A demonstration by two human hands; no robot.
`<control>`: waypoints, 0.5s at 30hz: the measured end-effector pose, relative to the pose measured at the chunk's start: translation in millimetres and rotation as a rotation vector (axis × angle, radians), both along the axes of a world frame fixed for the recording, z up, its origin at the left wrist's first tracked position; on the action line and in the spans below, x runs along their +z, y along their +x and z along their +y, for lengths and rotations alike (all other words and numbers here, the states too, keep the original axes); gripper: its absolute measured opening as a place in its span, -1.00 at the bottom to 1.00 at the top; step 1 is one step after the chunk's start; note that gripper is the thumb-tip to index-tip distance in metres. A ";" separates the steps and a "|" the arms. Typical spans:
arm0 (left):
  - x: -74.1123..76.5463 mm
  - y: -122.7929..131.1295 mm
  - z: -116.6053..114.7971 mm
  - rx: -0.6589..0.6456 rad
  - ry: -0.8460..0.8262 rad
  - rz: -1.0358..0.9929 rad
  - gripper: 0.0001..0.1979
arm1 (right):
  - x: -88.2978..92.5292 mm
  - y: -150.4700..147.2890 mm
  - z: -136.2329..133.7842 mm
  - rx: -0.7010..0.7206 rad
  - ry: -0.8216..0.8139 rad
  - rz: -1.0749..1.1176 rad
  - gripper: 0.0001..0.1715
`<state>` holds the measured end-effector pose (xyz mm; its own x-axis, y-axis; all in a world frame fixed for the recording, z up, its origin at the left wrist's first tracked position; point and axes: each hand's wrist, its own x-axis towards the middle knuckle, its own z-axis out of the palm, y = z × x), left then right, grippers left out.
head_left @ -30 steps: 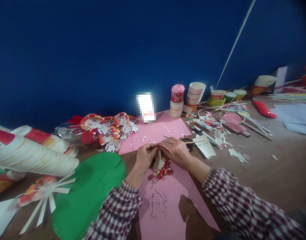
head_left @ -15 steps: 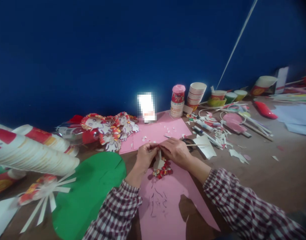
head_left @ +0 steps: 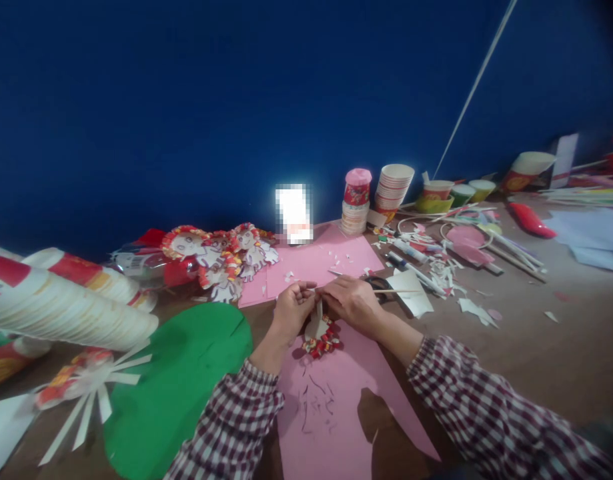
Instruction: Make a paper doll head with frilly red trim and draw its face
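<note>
My left hand (head_left: 291, 312) is closed, thumb and fingers pinching the upper end of a white paper piece with a curled red-and-yellow fringe (head_left: 318, 331). My right hand (head_left: 353, 303) meets it from the other side, its fingertips closed on the same end. The fringe hangs below my fingers, over a pink paper sheet (head_left: 326, 400) with dark pen marks. What lies right between the fingertips is hidden. By my right hand show a thin pointed metal tip and the black handles of scissors (head_left: 379, 288); whether the hand touches them I cannot tell.
Fringed paper lion figures (head_left: 216, 257) lie at the back left. Stacked paper cups (head_left: 76, 303), a green sheet (head_left: 186, 380) and a cut-open cup (head_left: 81, 380) are on the left. Paper scraps (head_left: 443, 270), pens and upright cups (head_left: 393, 193) spread across the right.
The fingers of my left hand have lifted and loosened slightly at the top. The fringed paper has turned a little between my hands; my right hand has stayed nearly still.
</note>
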<state>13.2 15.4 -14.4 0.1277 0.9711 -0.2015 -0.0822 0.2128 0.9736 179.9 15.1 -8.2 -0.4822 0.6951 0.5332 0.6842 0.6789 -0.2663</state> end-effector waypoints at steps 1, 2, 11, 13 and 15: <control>1.0 -0.2 0.0 -0.011 0.001 0.001 -0.53 | 0.3 -0.1 -0.1 -0.002 0.000 -0.001 -0.77; 2.2 -0.4 -0.1 -0.021 -0.004 0.006 -0.52 | 0.4 -0.1 -0.2 -0.002 0.002 -0.001 -0.78; 7.1 -1.7 -0.8 -0.111 0.011 0.130 -0.65 | 1.5 0.4 -1.0 -0.017 0.030 0.006 -0.80; 4.9 -2.1 -0.5 -0.098 0.019 0.151 -0.62 | 2.6 0.2 -1.4 -0.015 0.038 0.014 -0.80; 2.0 -2.5 0.4 -0.091 0.030 0.176 -0.59 | 3.5 -0.2 -1.7 -0.017 0.046 0.018 -0.79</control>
<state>10.7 15.8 -12.4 0.1809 0.9630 -0.1999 0.1079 0.1826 0.9773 179.7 13.5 -4.7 -0.4606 0.6777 0.5732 0.6910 0.6791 -0.2478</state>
